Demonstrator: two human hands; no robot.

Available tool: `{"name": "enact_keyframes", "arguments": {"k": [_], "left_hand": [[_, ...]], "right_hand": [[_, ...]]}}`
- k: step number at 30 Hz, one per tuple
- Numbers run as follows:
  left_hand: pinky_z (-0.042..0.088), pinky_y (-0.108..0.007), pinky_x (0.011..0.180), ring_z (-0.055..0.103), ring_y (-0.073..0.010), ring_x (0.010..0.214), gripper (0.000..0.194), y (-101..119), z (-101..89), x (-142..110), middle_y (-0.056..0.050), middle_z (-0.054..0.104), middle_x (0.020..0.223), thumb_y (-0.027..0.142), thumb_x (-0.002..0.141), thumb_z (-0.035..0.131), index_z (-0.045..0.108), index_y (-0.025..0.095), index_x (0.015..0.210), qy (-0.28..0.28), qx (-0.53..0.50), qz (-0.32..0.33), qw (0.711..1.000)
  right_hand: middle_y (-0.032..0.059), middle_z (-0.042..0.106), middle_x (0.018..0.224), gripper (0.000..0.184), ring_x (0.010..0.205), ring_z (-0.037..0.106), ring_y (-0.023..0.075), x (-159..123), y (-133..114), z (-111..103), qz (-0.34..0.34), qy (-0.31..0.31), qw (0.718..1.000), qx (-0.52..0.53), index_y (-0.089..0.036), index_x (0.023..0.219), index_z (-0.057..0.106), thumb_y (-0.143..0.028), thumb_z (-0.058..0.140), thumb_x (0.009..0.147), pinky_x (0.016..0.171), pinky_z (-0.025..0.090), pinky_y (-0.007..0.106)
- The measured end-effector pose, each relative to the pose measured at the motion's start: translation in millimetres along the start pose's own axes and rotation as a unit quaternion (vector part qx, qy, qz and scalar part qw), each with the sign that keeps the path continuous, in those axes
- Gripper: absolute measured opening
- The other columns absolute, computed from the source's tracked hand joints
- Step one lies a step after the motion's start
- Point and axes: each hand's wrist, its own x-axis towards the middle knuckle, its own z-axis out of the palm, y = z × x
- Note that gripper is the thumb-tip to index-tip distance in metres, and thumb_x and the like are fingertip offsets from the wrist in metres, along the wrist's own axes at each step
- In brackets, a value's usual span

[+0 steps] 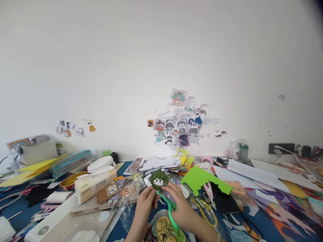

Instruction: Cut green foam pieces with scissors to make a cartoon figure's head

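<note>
My left hand pinches the lower edge of a small cartoon cutout with green hair and a white face, held upright above the table. My right hand is closed around green-handled scissors, whose blades point up towards the cutout's bottom edge. Both hands are low in the view, just right of centre. Below them lies a yellow character print.
A tissue pack and a bagged animal print lie to the left. A bright green paper sheet, pink scissors and white paper rolls lie right. Two bottles stand by the sticker-covered wall.
</note>
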Motion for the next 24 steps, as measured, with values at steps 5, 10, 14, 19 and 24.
{"name": "enact_keyframes", "arguments": {"k": [5, 10, 14, 19, 24], "left_hand": [[0.043, -0.021, 0.047, 0.057, -0.0127, 0.050, 0.033, 3.0, -4.0, 2.4, 0.001, 0.062, 0.056, 0.040, 0.052, 0.072, 0.060, 0.016, 0.072, 0.060, -0.051, -0.021, 0.997], [0.050, -0.027, 0.060, 0.061, -0.0152, 0.064, 0.037, 3.3, -2.6, -1.6, -0.001, 0.066, 0.073, 0.039, 0.057, 0.074, 0.061, 0.016, 0.083, 0.016, -0.128, -0.036, 0.991], [0.051, -0.027, 0.058, 0.064, -0.0193, 0.073, 0.040, 3.5, -3.8, -2.1, -0.005, 0.068, 0.083, 0.039, 0.057, 0.075, 0.063, 0.016, 0.087, 0.023, -0.137, -0.014, 0.990], [0.052, -0.027, 0.058, 0.064, -0.0186, 0.072, 0.032, 6.0, -14.1, 2.7, -0.005, 0.068, 0.083, 0.031, 0.056, 0.076, 0.063, 0.015, 0.081, 0.128, -0.159, 0.021, 0.979], [0.051, -0.024, 0.057, 0.064, -0.0146, 0.067, 0.029, 17.3, -30.8, 0.3, -0.003, 0.067, 0.082, 0.021, 0.064, 0.069, 0.061, 0.017, 0.091, 0.252, -0.127, 0.053, 0.958]], "right_hand": [[0.0084, 0.044, 0.128, 0.065, 0.115, 0.044, 0.0236, 7.7, 2.0, -8.6, -0.017, 0.056, 0.989, 0.135, -0.019, 0.112, 0.057, -0.001, 0.047, 0.050, 0.097, 0.033, 0.032], [0.0065, 0.049, 0.121, 0.059, 0.108, 0.048, 0.0229, 5.5, -6.0, -14.9, 0.001, -0.004, 0.986, 0.169, -0.021, 0.105, 0.062, -0.002, 0.051, 0.050, 0.092, 0.037, 0.031], [0.0054, 0.051, 0.113, 0.056, 0.106, 0.046, 0.0221, 1.4, -9.8, -13.3, -0.033, 0.035, 0.994, 0.100, -0.022, 0.097, 0.063, -0.001, 0.045, 0.048, 0.089, 0.038, 0.030], [0.0031, 0.058, 0.096, 0.056, 0.085, 0.053, 0.0188, 0.2, -6.4, -11.2, 0.004, -0.014, 0.996, 0.084, -0.021, 0.092, 0.063, 0.000, 0.039, 0.046, 0.074, 0.042, 0.026], [0.0046, 0.059, 0.097, 0.053, 0.090, 0.054, 0.0211, 2.1, 5.1, -4.5, 0.022, -0.074, 0.992, 0.101, -0.020, 0.091, 0.066, 0.001, 0.042, 0.049, 0.074, 0.042, 0.027]]}}
